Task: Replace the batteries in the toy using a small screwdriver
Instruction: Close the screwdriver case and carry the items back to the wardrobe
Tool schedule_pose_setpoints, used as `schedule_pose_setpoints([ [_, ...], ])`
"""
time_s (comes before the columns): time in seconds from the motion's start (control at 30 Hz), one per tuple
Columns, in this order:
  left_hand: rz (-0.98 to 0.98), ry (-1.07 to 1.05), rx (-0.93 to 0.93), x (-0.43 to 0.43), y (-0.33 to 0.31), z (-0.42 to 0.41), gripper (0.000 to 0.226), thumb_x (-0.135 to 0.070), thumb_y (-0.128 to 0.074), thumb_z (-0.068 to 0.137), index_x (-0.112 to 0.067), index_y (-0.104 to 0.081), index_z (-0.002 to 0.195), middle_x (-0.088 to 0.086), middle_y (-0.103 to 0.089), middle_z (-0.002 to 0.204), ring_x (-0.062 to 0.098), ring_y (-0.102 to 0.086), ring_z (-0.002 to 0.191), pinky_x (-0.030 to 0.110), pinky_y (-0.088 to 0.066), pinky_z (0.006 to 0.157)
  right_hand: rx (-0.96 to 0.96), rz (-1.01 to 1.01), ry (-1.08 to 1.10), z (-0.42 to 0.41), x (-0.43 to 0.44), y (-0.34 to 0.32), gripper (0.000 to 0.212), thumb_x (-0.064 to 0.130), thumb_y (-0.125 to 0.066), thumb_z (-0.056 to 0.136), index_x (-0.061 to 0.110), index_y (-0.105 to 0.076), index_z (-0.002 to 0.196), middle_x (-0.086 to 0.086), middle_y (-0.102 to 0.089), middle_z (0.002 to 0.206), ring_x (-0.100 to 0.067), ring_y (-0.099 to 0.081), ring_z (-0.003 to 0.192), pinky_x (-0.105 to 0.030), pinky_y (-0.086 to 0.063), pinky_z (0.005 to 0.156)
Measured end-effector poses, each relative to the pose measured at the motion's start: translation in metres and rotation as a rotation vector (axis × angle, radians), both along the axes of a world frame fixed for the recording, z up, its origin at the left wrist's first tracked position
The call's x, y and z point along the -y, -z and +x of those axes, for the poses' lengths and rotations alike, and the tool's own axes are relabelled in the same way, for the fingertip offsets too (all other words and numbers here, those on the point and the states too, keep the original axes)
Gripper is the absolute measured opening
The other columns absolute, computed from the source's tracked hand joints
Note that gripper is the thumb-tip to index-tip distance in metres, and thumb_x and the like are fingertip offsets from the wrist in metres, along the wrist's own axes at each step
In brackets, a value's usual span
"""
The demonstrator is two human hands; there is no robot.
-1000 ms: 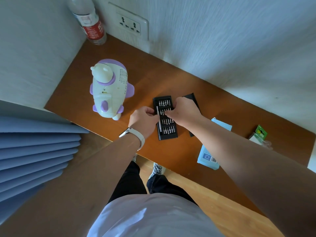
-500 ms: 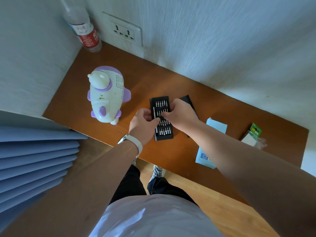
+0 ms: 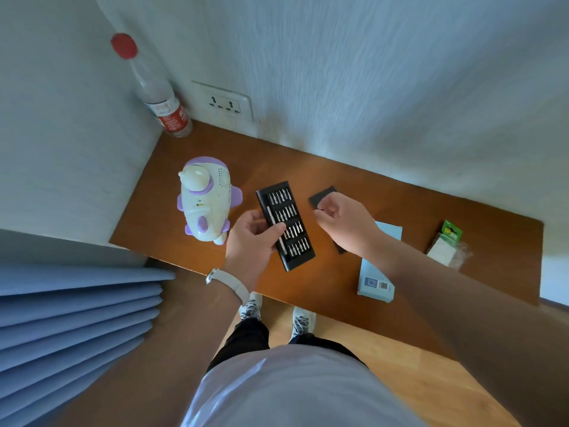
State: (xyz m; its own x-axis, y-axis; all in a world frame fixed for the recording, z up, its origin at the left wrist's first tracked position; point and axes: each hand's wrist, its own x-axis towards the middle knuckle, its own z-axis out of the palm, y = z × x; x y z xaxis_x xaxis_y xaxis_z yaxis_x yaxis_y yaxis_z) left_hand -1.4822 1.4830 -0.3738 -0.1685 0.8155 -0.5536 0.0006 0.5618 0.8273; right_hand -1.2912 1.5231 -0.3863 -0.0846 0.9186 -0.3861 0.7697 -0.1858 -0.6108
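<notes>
Since right grip [image 3: 345, 220] lifted off kit [image 3: 292, 217], pinched tight, I cannot tell if anything taken; left grip [image 3: 252, 238] clamps kit edge; toy [image 3: 206, 198] untouched on desk [image 3: 400, 192].

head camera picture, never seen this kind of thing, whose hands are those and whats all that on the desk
No machine here: a person wears one camera on the head, looking down at their own two bare hands. On the brown desk are a white and purple toy and a water bottle; a black lid, a pale blue box and a green pack lie further right. The left hand grips a black case of screwdriver bits, thumb across it. The right hand hovers over the lid with fingers curled; whether it pinches a bit is too small to tell.
</notes>
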Motion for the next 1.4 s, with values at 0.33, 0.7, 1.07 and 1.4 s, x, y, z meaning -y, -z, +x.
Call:
schedule_pose_setpoints([
  [0.33,0.047,-0.047,0.059,0.007,-0.036,-0.022,0.019,-0.009,-0.07,0.092,-0.021,-0.06,0.104,-0.01,-0.076,0.082,0.005,-0.075,0.08,0.022,-0.058,0.061,0.478,0.102,-0.052,0.012,0.004,0.032,0.06,0.053,-0.066,0.087,0.01,-0.048,0.125,-0.007,-0.054,0.112,-0.022,-0.055,0.102,-0.034,-0.054,0.083],
  [0.7,0.015,0.004,0.025,0.013,-0.043,-0.034,0.018,-0.009,-0.069,0.093,-0.019,-0.06,0.106,-0.006,-0.077,0.088,0.008,-0.075,0.083,0.022,-0.058,0.06,0.323,-0.055,0.086,0.006,0.009,0.037,0.057,0.039,-0.074,0.085,0.018,-0.04,0.126,-0.004,-0.054,0.113,-0.023,-0.059,0.097,-0.032,-0.05,0.071],
  [1.07,0.044,0.064,0.026,0.007,-0.057,-0.03,0.019,-0.007,-0.068,0.093,-0.017,-0.061,0.108,-0.006,-0.078,0.087,0.012,-0.076,0.085,0.032,-0.062,0.068,-0.524,-0.213,0.529,0.006,0.04,0.004,0.032,0.014,-0.058,0.097,0.026,-0.057,0.127,0.0,-0.066,0.109,-0.023,-0.063,0.101,-0.033,-0.054,0.076],
  [1.4,0.094,0.133,0.105,-0.011,-0.086,-0.017,0.018,-0.007,-0.066,0.094,-0.013,-0.061,0.11,0.001,-0.079,0.095,0.022,-0.076,0.092,0.045,-0.061,0.079,-1.036,-0.264,0.592,0.012,0.068,-0.079,0.061,-0.01,-0.046,0.093,0.035,-0.05,0.134,-0.014,-0.068,0.118,-0.034,-0.067,0.111,-0.057,-0.051,0.1],
])
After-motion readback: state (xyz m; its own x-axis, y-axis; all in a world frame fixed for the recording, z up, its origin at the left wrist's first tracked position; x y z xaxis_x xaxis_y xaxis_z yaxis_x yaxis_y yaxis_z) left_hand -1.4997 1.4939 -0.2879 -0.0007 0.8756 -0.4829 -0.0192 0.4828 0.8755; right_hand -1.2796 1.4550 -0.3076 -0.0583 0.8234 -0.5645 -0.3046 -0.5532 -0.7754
